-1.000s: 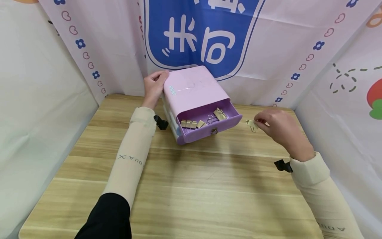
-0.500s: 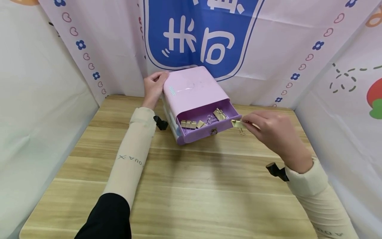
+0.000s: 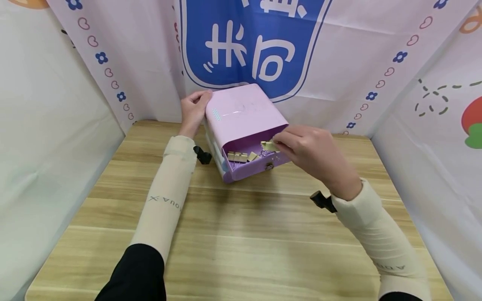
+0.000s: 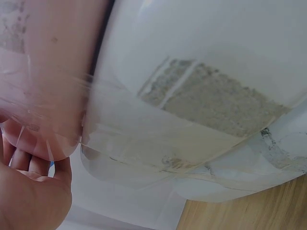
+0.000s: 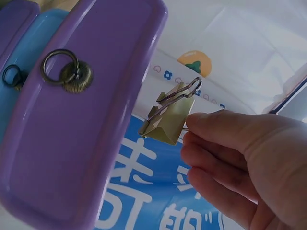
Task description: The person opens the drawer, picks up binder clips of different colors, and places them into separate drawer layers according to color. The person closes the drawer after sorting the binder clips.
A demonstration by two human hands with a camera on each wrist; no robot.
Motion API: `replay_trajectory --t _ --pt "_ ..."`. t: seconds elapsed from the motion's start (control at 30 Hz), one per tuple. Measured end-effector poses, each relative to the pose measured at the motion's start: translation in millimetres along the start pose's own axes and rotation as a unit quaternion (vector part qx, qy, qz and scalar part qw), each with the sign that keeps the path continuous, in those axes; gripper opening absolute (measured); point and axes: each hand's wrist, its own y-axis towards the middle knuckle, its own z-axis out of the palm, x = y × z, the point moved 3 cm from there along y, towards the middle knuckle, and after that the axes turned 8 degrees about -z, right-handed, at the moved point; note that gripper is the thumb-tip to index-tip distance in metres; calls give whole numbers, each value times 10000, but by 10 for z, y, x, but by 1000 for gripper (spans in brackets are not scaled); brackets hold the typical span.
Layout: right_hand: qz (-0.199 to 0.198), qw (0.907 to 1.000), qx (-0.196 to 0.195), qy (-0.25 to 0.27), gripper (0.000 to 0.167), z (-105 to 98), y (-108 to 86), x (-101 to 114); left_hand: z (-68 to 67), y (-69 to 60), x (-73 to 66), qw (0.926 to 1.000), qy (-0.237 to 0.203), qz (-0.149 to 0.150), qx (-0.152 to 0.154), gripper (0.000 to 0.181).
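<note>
My right hand pinches a gold binder clip by one wire handle, over the pulled-out purple drawer. The right wrist view shows this binder clip apart from the drawer front, beyond its upper edge. Several more gold binder clips lie inside the drawer; my fingers hide part of its right end. The drawer belongs to a small pink-topped drawer box. At the box's back left corner, my left hand grips the edge, and its curled fingers show against the pink end.
The box stands at the back of a wooden table, against a white cloth backdrop with a blue printed sign. White cloth walls rise on both sides. Blue and purple drawer fronts with ring pulls show in the right wrist view.
My right hand has moved left with the binder clip, from beside the box to over the drawer. The left hand, the box and the drawer have stayed put.
</note>
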Motion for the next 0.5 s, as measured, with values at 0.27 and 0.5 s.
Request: replay_trajectory --t 0.27,0.5 --pt "-2 9992 382 150 6 286 218 -31 0 0 16 10000 31 41 18 31" --pt "71 9972 748 33 9 520 366 -64 -6 -7 14 10000 27 70 25 31"
